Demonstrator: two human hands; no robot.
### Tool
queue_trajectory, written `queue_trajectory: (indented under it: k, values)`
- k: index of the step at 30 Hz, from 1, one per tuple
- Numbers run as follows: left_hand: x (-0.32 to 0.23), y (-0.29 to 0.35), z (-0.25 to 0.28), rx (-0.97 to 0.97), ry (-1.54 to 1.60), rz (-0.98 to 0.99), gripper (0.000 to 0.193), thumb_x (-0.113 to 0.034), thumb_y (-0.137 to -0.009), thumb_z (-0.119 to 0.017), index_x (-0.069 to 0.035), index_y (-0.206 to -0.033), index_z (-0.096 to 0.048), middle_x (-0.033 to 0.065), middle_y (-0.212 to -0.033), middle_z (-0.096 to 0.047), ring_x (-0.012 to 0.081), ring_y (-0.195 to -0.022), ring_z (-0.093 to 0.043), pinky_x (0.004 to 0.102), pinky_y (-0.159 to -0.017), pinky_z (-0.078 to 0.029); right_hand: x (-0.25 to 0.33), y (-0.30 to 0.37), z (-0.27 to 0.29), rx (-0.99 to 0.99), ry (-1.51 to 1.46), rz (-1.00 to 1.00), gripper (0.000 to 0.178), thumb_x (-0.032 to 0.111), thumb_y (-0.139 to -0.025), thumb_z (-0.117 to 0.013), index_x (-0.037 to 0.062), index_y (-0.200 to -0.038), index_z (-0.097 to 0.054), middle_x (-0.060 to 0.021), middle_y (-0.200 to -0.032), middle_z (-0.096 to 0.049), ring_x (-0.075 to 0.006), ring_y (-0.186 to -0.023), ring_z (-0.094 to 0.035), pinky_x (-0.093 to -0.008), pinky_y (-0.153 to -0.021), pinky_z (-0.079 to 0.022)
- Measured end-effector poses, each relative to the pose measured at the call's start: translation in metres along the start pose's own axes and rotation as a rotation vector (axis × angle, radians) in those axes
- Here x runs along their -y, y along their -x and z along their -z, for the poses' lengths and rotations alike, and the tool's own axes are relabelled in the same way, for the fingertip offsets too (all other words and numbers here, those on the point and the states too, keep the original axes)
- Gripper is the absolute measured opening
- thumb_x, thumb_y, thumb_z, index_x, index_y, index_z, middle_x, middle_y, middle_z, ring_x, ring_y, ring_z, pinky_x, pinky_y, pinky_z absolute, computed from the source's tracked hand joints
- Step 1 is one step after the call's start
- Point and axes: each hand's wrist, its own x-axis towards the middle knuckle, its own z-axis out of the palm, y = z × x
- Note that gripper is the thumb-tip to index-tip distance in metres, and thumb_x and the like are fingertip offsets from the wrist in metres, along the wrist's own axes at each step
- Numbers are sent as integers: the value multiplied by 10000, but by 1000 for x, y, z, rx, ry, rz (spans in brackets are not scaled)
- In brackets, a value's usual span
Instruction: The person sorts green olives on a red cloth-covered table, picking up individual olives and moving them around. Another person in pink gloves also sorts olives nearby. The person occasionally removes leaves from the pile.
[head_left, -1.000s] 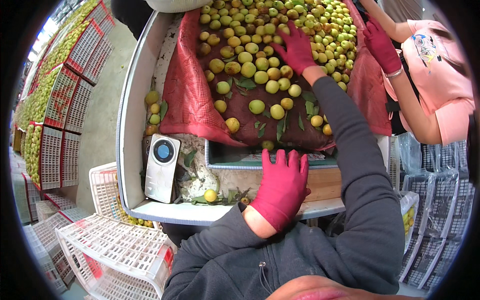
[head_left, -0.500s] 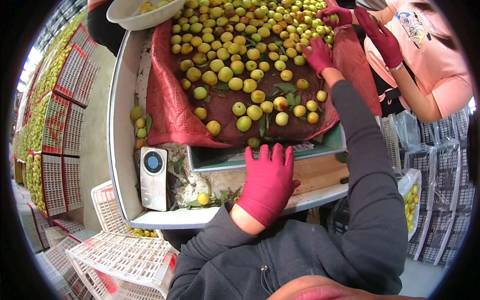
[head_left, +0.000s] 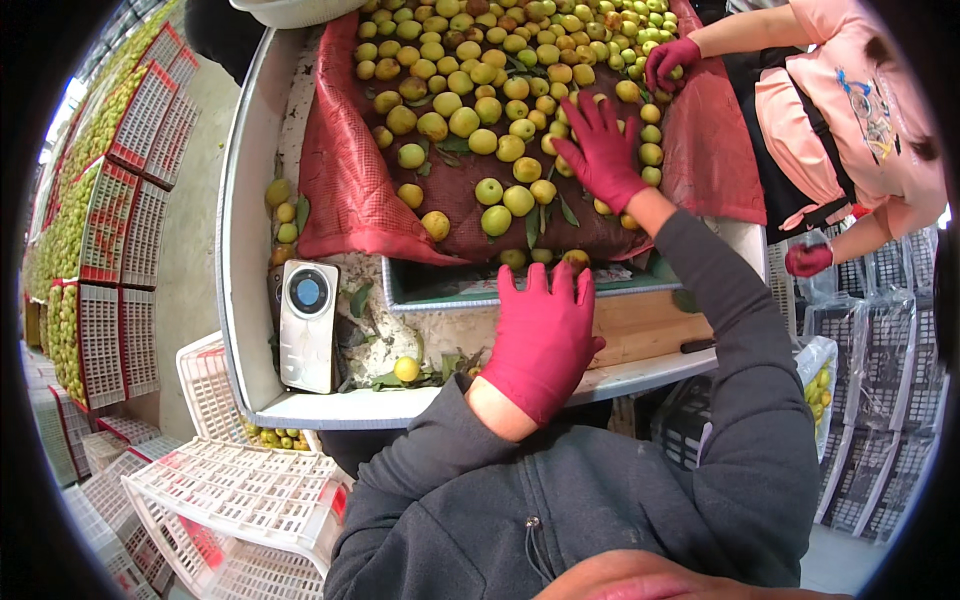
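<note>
Yellow-green round fruit (head_left: 463,122), some with brown patches, lies loose over a dark red mesh cloth (head_left: 350,215) with several green leaves. My right hand (head_left: 603,158), in a magenta glove, is spread over the fruit right of the middle, fingers apart and touching some of it. Nearer to me, my left hand (head_left: 545,335), gloved alike, rests with fingers stretched out at the front edge of a green-lined tray (head_left: 440,290). A couple of fruits lie just beyond its fingertips. I see nothing gripped in either hand.
A phone (head_left: 308,325) lies at the table's left front corner, beside a lone yellow fruit (head_left: 406,369). On the right, a co-worker's gloved hand (head_left: 672,65) is at the fruit. White crates (head_left: 240,495) stand lower left; stacked fruit crates (head_left: 100,330) line the far left.
My right hand has moved left over the fruit, and some fruit near it has shifted. The left hand stays at the tray edge. One of the co-worker's hands has dropped to their side.
</note>
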Motion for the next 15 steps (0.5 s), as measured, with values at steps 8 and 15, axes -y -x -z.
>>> queue_trajectory:
  k: [8, 15]
  values:
    - [2, 3, -1, 5, -29, 13, 749, -462, -818, -794, -77, -1413, -551, 120, -1271, -605, 322, -1191, -566, 619, -1040, -421, 86, -48, 36, -93, -355, 325, 733, 561, -1010, -575, 168, -1601, -397, -154, -1664, -366, -421, -1544, -297, -636, -1252, -116]
    - [0, -8, -2, 35, 18, -36, 757, -457, -832, -787, -73, -1434, -535, 137, -1319, -599, 337, -1230, -558, 621, -1054, -419, 95, -123, -21, -183, -178, 76, 696, 574, -977, -599, 138, -1512, -508, -178, -1588, -455, -411, -1476, -404, -600, -1223, -259]
